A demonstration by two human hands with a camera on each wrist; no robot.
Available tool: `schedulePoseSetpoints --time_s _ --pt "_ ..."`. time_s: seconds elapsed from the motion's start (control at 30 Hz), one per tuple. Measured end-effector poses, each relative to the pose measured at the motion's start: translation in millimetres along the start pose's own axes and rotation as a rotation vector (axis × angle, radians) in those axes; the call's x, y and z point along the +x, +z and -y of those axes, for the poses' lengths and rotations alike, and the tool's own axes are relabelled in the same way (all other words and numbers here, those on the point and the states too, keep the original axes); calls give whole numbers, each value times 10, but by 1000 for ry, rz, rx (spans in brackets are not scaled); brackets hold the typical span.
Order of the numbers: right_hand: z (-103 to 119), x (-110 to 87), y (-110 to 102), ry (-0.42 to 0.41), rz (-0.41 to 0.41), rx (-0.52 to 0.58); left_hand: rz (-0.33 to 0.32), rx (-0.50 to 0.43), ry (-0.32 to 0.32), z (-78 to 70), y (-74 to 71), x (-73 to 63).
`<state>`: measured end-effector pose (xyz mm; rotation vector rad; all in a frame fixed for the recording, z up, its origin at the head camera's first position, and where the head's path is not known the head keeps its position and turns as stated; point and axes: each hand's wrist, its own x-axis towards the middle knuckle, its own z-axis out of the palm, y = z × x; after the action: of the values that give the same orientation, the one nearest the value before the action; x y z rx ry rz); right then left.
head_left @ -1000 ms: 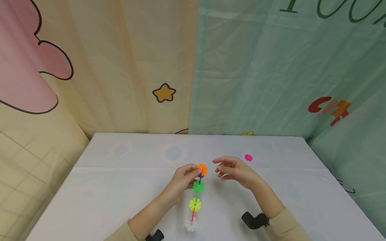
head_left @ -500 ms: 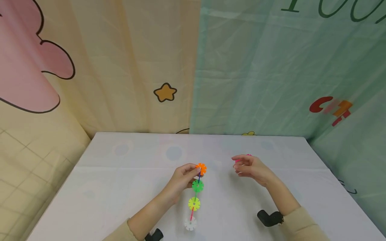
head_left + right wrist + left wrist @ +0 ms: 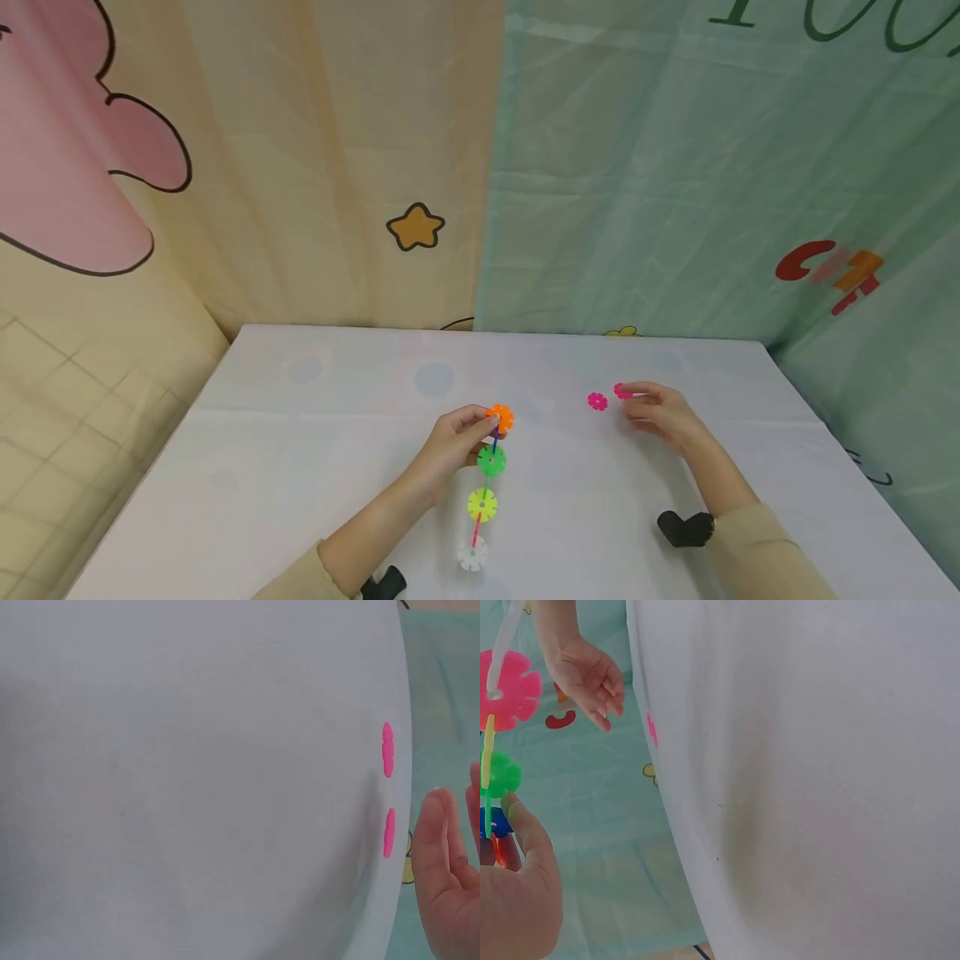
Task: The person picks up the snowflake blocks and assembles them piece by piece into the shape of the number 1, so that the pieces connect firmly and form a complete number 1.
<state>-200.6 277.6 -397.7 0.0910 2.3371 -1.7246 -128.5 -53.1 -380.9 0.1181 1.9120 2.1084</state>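
A chain of slotted snowflake discs hangs from my left hand (image 3: 457, 437), pinched at its orange disc (image 3: 502, 419). Below that come a blue disc (image 3: 493, 823) seen edge-on, a green disc (image 3: 491, 460), a yellow disc (image 3: 482, 505), a pink disc (image 3: 514, 690) and a white disc (image 3: 472, 553). My right hand (image 3: 667, 417) is over the far right of the table, with its fingers loosely extended and nothing between them. Its fingertips overlap one loose pink disc (image 3: 622, 391) in the head view. Another pink disc (image 3: 597, 402) lies just left of it.
A white cloth covers the table (image 3: 315, 500). Patterned curtains (image 3: 637, 167) hang behind its far edge. Black wrist mounts (image 3: 686, 529) stick out from both forearms, near the beige sleeves.
My right hand has moved right, away from the chain and past the nearer loose pink disc, which now shows fully. My left hand still holds the chain in nearly the same place.
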Motion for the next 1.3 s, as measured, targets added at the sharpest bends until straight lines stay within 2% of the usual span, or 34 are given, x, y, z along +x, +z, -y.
schedulePoseSetpoints --time_s 0.27,0.47,0.5,0.7,0.8,1.1,1.3 --pt "-160 152 -88 67 -249 -8 -4 6 -5 -3 -14 6" --pt "-241 297 -85 63 -331 30 -16 13 8 -5 -26 5" --pt "-246 321 -75 59 -340 6 -18 13 8 -7 -26 7" --pt "-217 424 -4 47 -340 -236 -17 7 8 -20 -23 26" --pt "-209 451 12 39 -327 -307 -20 6 10 -17 -26 30" --pt "-321 524 -44 75 -320 -428 -15 -4 -4 32 -27 22" --pt "-235 548 -55 65 -256 -486 -15 -1 -4 46 -24 27"
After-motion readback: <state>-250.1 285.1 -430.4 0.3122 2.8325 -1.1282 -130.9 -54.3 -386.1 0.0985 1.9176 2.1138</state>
